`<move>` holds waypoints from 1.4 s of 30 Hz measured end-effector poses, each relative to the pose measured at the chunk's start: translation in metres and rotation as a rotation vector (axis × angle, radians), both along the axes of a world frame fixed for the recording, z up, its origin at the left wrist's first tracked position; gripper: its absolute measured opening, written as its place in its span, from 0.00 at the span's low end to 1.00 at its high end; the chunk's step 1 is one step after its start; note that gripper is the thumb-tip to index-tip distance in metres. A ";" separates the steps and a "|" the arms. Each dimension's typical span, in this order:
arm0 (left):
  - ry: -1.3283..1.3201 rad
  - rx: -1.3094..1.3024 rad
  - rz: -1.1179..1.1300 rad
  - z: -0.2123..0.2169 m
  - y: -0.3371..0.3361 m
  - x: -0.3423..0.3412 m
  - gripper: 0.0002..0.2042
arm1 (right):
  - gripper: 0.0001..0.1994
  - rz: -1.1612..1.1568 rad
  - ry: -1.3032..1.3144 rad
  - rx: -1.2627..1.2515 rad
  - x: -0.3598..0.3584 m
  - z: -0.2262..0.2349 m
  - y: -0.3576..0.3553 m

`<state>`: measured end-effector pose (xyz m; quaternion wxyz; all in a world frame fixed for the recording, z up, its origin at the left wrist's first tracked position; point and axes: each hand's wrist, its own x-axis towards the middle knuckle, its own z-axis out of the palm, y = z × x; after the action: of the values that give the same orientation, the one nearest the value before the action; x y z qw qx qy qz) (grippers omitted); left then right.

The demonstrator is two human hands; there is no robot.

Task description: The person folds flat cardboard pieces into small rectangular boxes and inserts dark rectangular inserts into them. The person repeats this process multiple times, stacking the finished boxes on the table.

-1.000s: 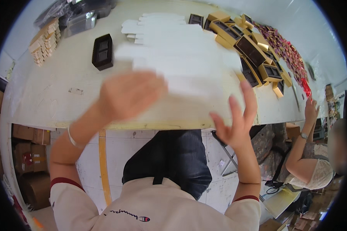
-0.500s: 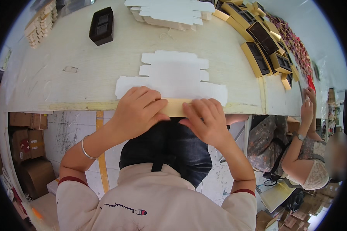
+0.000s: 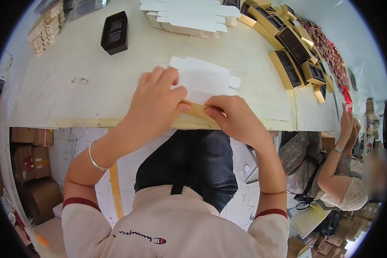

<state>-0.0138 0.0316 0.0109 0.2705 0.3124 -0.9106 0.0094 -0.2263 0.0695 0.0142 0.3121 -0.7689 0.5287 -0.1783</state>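
Observation:
A flat cardboard box blank [image 3: 204, 81], white on its upper face, lies near the table's front edge, turned slightly. Along its near side a gold panel is folded up toward me. My left hand [image 3: 157, 96] pinches the left end of this fold between thumb and fingers. At the fold's right end, my right hand [image 3: 232, 114] grips with thumb and bent fingers. Both hands hide the blank's near corners. Farther off, a stack of more white blanks [image 3: 189, 15] lies on the table. A black tray with compartments [image 3: 115, 33] sits left of that stack.
Several gold boxes with black inserts [image 3: 286, 71] are piled at the right. Behind them spreads a heap of small reddish pieces [image 3: 324, 47]. Stacked pale strips [image 3: 47, 28] stand at the far left. A co-worker's hands [image 3: 348, 124] hold something red at the right edge.
The blank has turned clockwise and its near edge has moved back from the table edge. Both hands have shifted with it, and the left now reaches farther over the blank.

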 end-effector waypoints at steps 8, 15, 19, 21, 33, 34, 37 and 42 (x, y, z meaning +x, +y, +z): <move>0.112 0.657 0.088 0.001 0.012 0.012 0.16 | 0.32 -0.075 -0.989 0.303 0.034 -0.028 0.041; 0.006 0.716 0.048 0.005 -0.023 0.017 0.22 | 0.28 0.202 0.227 -0.648 -0.020 -0.029 0.059; -0.052 0.560 -0.049 0.000 -0.033 0.003 0.20 | 0.19 0.210 0.179 -0.733 -0.021 -0.041 0.056; -0.064 0.478 -0.083 -0.007 -0.037 -0.001 0.18 | 0.14 0.151 0.027 -0.579 -0.013 -0.032 0.052; -0.008 0.344 -0.202 -0.014 -0.032 0.004 0.06 | 0.13 0.185 0.112 -0.794 0.002 -0.039 0.031; -0.022 0.352 -0.185 -0.013 -0.031 0.004 0.05 | 0.13 0.165 0.107 -0.788 0.003 -0.039 0.033; -0.049 0.404 -0.154 -0.004 -0.021 0.003 0.02 | 0.12 0.134 0.097 -0.798 0.006 -0.044 0.033; -0.072 0.452 -0.193 0.011 0.002 0.013 0.08 | 0.09 0.175 0.150 -0.525 0.009 -0.015 0.020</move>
<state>-0.0012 0.0338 0.0218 0.1608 0.2761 -0.9241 -0.2095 -0.2173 0.0899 -0.0011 0.0763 -0.8772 0.4177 -0.2240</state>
